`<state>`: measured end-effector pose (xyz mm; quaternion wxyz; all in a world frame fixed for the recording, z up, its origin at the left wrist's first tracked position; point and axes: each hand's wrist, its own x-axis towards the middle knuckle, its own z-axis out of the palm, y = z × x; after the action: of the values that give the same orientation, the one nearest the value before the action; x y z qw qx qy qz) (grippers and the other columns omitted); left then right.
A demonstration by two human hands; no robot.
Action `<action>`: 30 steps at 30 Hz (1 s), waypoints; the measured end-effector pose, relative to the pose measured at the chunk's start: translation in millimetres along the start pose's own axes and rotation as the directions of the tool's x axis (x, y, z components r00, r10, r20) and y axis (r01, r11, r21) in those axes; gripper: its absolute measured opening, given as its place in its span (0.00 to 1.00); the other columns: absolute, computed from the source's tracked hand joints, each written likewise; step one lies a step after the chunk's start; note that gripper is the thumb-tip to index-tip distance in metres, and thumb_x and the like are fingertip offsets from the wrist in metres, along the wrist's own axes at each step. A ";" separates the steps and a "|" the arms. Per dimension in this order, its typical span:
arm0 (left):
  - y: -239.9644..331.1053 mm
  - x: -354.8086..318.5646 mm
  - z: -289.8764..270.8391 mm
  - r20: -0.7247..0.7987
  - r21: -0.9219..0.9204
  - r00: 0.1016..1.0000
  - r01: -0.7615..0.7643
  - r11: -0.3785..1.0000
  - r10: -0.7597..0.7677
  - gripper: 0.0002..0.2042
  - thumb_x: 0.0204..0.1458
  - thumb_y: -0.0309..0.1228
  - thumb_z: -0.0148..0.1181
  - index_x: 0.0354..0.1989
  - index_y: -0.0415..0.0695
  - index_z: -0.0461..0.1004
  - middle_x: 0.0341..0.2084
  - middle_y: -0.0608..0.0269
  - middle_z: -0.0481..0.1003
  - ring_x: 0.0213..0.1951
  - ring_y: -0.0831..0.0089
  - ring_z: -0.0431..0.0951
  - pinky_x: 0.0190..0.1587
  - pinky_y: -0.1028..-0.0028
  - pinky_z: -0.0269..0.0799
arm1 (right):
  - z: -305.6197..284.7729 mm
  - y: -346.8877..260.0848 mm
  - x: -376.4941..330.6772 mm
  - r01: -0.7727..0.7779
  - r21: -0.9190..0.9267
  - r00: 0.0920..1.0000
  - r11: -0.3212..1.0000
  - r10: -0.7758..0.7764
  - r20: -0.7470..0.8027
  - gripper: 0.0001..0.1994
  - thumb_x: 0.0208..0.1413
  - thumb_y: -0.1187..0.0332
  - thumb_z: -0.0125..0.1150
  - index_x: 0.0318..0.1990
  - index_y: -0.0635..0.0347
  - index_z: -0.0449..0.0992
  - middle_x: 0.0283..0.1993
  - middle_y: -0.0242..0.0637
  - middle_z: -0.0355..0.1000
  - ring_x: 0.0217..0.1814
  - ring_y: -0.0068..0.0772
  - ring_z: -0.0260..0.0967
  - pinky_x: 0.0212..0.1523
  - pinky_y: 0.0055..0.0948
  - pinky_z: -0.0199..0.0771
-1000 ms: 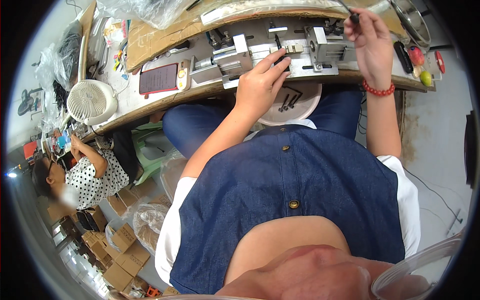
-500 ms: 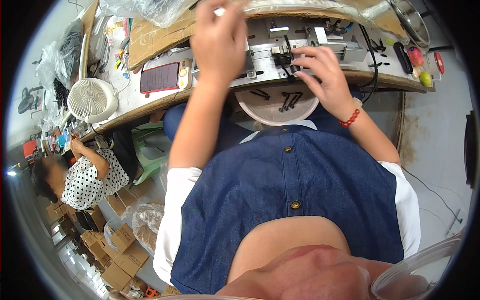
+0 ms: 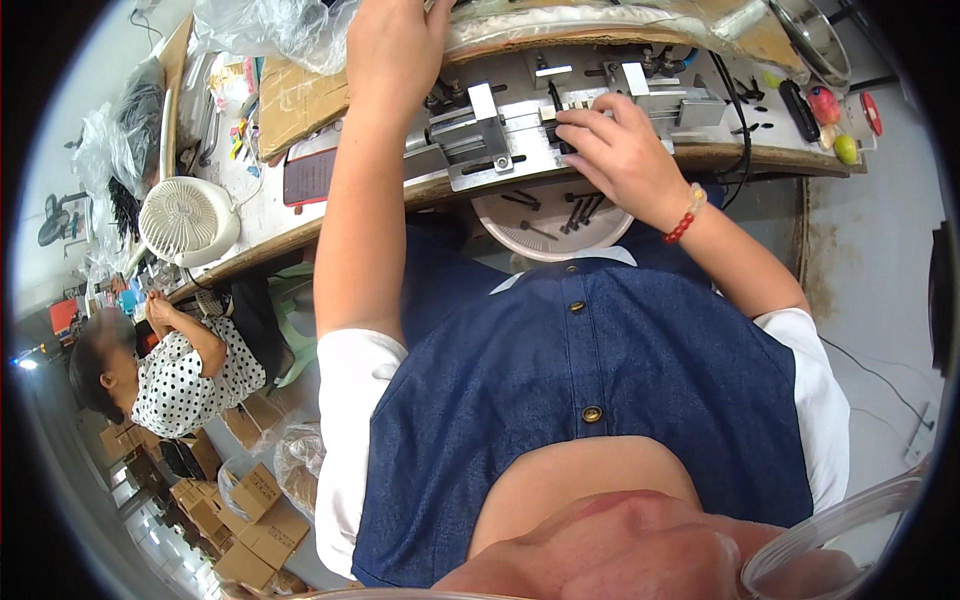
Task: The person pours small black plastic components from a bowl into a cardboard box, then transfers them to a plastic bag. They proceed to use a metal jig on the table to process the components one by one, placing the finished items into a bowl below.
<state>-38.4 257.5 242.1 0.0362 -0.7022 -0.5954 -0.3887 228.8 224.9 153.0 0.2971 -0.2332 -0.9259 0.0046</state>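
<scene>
Apparently positions a small black part [image 3: 548,115] midway along the metal clamping jig [image 3: 486,116], with right hand [image 3: 628,150] half-curled at it, hold unclear (cannot tell for left hand [image 3: 393,50] either, cropped above), and probably next needs steady alignment.

We note the dark blue denim bodice [image 3: 510,390], with a wide, rounded neckline and a vertical front placket [image 3: 584,350] stitched along both edges. Down the placket we count three round, dull-gold buttons [image 3: 592,413] with darker centres. From the armholes emerge loose, plain white short sleeves [image 3: 358,440]; beyond the lower hem, we observe edges of white fabric [image 3: 612,257] and dark blue trousers [image 3: 450,275]. Circling the right wrist [image 3: 706,224] we find a bracelet [image 3: 683,228] of round, glossy red beads, joined by paler, yellowish, translucent ones.
</scene>
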 end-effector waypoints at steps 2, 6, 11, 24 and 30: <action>19.9 -18.1 -5.0 -0.035 -0.196 0.987 0.145 0.970 -0.154 0.08 0.56 0.27 0.63 0.43 0.41 0.78 0.38 0.50 0.78 0.43 0.48 0.79 0.44 0.55 0.73 | -10.3 12.5 14.6 0.023 0.070 0.999 0.997 -0.020 -0.046 0.12 0.55 0.66 0.67 0.45 0.57 0.78 0.54 0.35 0.76 0.55 0.44 0.69 0.56 0.40 0.71; 37.8 -73.3 4.9 -0.086 -0.218 0.994 -0.091 0.972 0.074 0.12 0.54 0.24 0.68 0.47 0.44 0.82 0.36 0.58 0.82 0.29 0.68 0.78 0.28 0.70 0.74 | -21.6 85.1 55.7 -0.062 -0.046 0.978 0.997 0.052 -0.203 0.11 0.59 0.75 0.64 0.49 0.58 0.81 0.51 0.38 0.75 0.50 0.39 0.72 0.52 0.34 0.70; 63.9 -136.7 39.2 0.044 -0.353 0.997 -0.046 0.935 0.065 0.16 0.51 0.18 0.69 0.48 0.47 0.84 0.44 0.62 0.75 0.29 0.74 0.79 0.30 0.74 0.75 | -33.8 133.9 132.3 0.092 -0.213 0.992 0.973 -0.109 -0.070 0.09 0.52 0.74 0.64 0.42 0.57 0.80 0.45 0.38 0.74 0.49 0.46 0.67 0.52 0.40 0.71; 56.1 -151.2 79.8 0.082 -0.252 0.995 -0.041 0.967 0.063 0.11 0.56 0.26 0.66 0.47 0.48 0.82 0.56 0.63 0.78 0.42 0.62 0.85 0.40 0.67 0.83 | -60.2 104.5 103.9 -0.300 0.585 0.899 0.753 0.428 -0.090 0.10 0.61 0.72 0.66 0.48 0.63 0.79 0.33 0.29 0.76 0.34 0.14 0.71 0.35 0.20 0.71; 63.7 -150.5 74.0 0.139 -0.187 0.990 -0.005 0.982 0.031 0.15 0.58 0.28 0.65 0.54 0.50 0.81 0.58 0.62 0.78 0.46 0.62 0.85 0.43 0.67 0.84 | -57.4 84.3 58.6 -0.195 0.864 0.836 0.464 0.539 -0.101 0.07 0.66 0.73 0.63 0.49 0.63 0.79 0.39 0.34 0.81 0.38 0.17 0.76 0.36 0.18 0.75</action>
<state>55.5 155.5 128.3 -0.0681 -0.7336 -0.5511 -0.3917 254.8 318.1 220.1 0.5267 -0.2597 -0.6656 0.4605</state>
